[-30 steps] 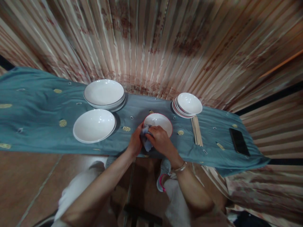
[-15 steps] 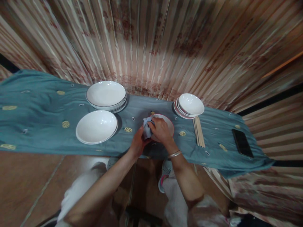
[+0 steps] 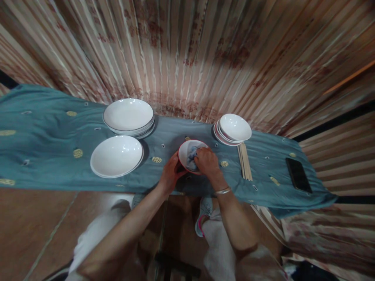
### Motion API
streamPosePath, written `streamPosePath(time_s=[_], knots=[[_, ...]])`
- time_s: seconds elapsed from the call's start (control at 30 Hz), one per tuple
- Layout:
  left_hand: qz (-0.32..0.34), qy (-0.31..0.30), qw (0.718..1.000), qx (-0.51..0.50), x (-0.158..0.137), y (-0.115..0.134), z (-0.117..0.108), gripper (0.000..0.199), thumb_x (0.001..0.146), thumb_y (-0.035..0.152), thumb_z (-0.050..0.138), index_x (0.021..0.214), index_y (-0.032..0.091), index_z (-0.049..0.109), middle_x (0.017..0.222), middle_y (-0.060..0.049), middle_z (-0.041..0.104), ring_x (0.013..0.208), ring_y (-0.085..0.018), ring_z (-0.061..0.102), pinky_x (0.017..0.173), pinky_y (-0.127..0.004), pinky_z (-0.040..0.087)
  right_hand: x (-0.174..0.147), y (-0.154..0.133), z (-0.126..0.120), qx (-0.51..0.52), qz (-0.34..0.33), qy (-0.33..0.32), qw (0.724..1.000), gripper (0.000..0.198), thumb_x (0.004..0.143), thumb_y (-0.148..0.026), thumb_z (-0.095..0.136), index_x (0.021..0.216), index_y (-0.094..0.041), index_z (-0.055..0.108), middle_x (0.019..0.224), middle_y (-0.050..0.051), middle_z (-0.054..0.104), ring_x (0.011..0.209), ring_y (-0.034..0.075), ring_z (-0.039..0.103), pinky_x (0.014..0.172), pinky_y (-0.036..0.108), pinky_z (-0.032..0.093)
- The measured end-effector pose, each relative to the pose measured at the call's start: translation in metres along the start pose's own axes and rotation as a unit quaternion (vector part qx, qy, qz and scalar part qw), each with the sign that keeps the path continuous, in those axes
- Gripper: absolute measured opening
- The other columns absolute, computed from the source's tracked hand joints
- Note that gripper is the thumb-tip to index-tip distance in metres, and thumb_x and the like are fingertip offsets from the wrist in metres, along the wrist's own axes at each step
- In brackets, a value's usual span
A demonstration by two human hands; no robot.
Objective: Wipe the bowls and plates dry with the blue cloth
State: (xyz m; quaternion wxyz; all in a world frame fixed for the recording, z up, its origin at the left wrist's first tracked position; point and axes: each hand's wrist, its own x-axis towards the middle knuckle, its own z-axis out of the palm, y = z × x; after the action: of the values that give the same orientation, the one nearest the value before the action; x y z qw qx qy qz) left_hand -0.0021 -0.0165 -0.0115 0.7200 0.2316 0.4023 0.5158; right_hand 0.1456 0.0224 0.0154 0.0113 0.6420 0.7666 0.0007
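A: Layout, big to small?
B: Curtain along the back. Teal tablecloth in front of it, everything sits on that or in my hands.
A: Containers?
B: Largest: stack of dark-rimmed plates, back left, several nested, top one face up. Just in front, shallow white dishes, at least two nested. Back right: stack of small bowls, nested, top one tilted toward me, some red showing on the lower ones.
A: And the one you have?
B: Red-rimmed bowl, centre, between the stacks, near the front edge. Tilted a bit. Can't tell if its base touches the tablecloth. Rag's in it.
A: Hands?
B: My left hand is curled round the bowl's left side, thumb up by the rim. My right hand is over the bowl's right side, fingers bunched on the rag.
A: Small stuff?
B: Black phone, far right. Chopsticks just in front of the small bowls. Bluish-grey rag, crumpled against the bowl's inside.
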Motion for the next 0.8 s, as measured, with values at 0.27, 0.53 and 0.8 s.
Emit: streamPosePath(time_s=[0.27,0.53,0.8], knots=[[0.008,0.002,1.0,0.012,0.0,-0.001,-0.001,0.06,0.075,0.05,0.072,0.128,0.024,0.06,0.135,-0.009,0.061,0.124,-0.032,0.055,0.079,-0.036,0.057,-0.023,0.008,-0.018,0.077,-0.032,-0.106,0.991,0.027,0.094,-0.027,0.05,0.101,-0.014,0.073,0.107,0.013,0.073,0.098,0.023,0.066,0.082,0.03,0.045],[0.041,-0.023,0.999,0.002,0.005,-0.006,-0.003,0.057,0.079,0.048,0.067,0.128,0.019,0.061,0.129,-0.011,0.065,0.125,-0.032,0.054,0.092,-0.039,0.052,-0.024,0.022,-0.018,0.373,-0.109,-0.169,0.906,0.029,0.09,-0.033,0.055,0.073,-0.014,0.069,0.063,-0.002,0.059,0.061,0.011,0.052,0.058,0.023,0.033],[0.023,0.034,0.996,0.076,0.005,-0.001,0.002,0.055,0.075,0.035,0.071,0.128,0.023,0.06,0.13,-0.009,0.063,0.118,-0.03,0.058,0.084,-0.041,0.057,-0.033,0.052,-0.013,0.687,0.013,-0.121,0.716,0.035,0.065,-0.051,0.079,0.067,-0.018,0.068,0.058,-0.005,0.058,0.051,0.008,0.046,0.049,0.02,0.034]])
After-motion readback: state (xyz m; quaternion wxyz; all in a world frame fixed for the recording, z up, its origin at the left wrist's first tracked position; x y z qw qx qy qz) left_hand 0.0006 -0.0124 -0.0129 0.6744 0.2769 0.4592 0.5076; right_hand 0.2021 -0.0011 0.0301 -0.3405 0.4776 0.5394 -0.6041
